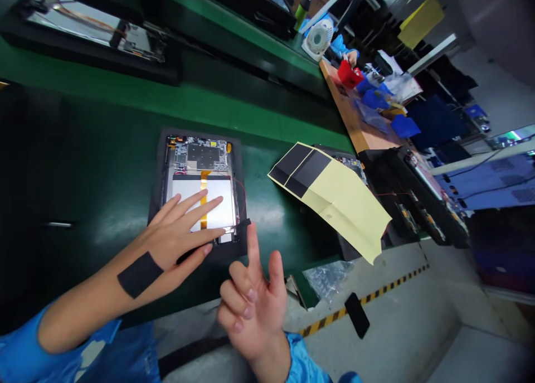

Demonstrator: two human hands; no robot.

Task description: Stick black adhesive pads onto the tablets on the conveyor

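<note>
Green-topped workbench [125,110] is occupied at lower centre by an opened tablet [200,160]. Its white panel is touched by the spread fingers [200,210] of the left hand [175,241]; the right hand [251,310] is held raised below, index finger extended, others curled, pinching nothing.

and here's the open tablet [199,188] lying on its mat [155,204] on the bench [104,104], with the film sheet [343,204] off to the right. behind that sits a wooden desk [351,115], a fan [317,40] just beyond!

Floor: grey concrete [397,327] | Marking: yellow-black hazard tape [359,305] | Furniture: green workbench [167,101], wooden table [355,115], white desk fan [318,39]
</note>
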